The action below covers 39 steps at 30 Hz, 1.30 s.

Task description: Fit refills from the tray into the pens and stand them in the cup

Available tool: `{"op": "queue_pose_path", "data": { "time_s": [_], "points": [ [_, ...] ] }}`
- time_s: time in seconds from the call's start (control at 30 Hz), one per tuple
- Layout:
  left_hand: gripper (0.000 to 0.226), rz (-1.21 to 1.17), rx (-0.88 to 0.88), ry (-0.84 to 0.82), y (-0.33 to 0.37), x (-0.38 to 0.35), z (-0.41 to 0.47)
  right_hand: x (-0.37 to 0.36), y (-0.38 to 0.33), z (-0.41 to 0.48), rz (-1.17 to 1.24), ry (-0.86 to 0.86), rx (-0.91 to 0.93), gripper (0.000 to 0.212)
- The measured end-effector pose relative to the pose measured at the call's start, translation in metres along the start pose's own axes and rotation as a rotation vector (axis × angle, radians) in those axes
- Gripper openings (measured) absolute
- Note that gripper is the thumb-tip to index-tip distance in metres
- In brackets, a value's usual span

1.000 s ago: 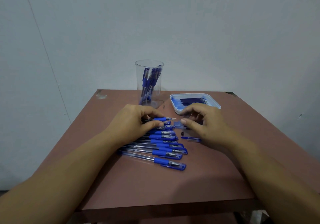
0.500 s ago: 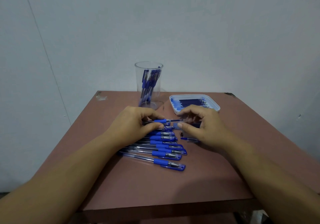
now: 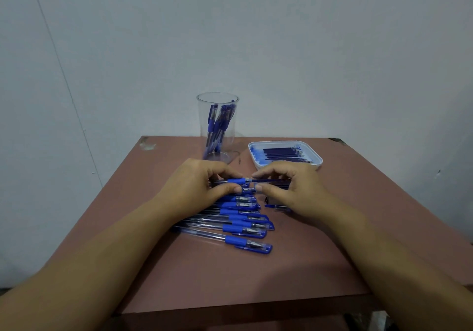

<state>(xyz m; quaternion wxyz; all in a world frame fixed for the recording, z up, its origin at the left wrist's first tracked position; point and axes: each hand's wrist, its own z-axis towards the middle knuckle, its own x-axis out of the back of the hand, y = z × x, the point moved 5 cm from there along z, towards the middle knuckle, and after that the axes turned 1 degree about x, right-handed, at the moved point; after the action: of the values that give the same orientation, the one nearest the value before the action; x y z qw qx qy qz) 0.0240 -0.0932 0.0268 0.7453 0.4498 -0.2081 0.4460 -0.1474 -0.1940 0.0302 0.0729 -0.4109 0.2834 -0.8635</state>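
Centrally, left hand (image 3: 197,186) grip tight around pen (image 3: 236,181), right hand (image 3: 294,191) grip around refill (image 3: 271,181), end to end.

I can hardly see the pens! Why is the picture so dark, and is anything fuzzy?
Head view: dim, bluish light darkens the row of pens; soft shadows lie on the table; the refill pinched by the right hand and the pen held by the left hand look slightly soft.

one head-worn wide-angle view, looking forward and down from close above the near edge of a bench (image 3: 179,274), facing a wall (image 3: 256,36).
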Motion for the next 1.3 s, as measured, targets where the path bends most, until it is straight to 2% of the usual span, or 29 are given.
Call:
{"op": "queue_pose_path", "data": {
  "time_s": [0.17,0.3,0.53,0.83,1.03,1.17,1.3],
  "points": [
    [0.022,-0.005,0.006,0.005,-0.003,0.0,0.0,0.007,0.002,-0.001,-0.006,0.054,-0.001,0.013],
    [0.023,-0.003,-0.001,-0.001,-0.001,-0.002,0.0,0.003,0.0,-0.001,-0.061,0.025,0.033,0.019],
    [0.023,0.0,0.02,0.0,-0.003,-0.001,0.0,0.009,0.002,-0.002,-0.065,0.048,0.009,0.017],
    [0.02,-0.013,0.059,0.04,-0.01,0.008,0.001,0.035,0.019,-0.006,0.046,0.087,-0.147,0.014],
    [0.019,-0.02,0.056,0.025,-0.008,0.01,0.001,0.038,0.026,-0.006,0.045,0.091,-0.151,0.015],
    [0.023,-0.045,0.068,0.081,-0.011,0.018,0.001,0.043,0.037,-0.006,-0.02,0.097,-0.145,0.024],
    [0.023,-0.033,0.074,0.072,-0.011,0.018,0.001,0.038,0.051,-0.006,-0.091,0.036,-0.205,0.021]
  ]
}}
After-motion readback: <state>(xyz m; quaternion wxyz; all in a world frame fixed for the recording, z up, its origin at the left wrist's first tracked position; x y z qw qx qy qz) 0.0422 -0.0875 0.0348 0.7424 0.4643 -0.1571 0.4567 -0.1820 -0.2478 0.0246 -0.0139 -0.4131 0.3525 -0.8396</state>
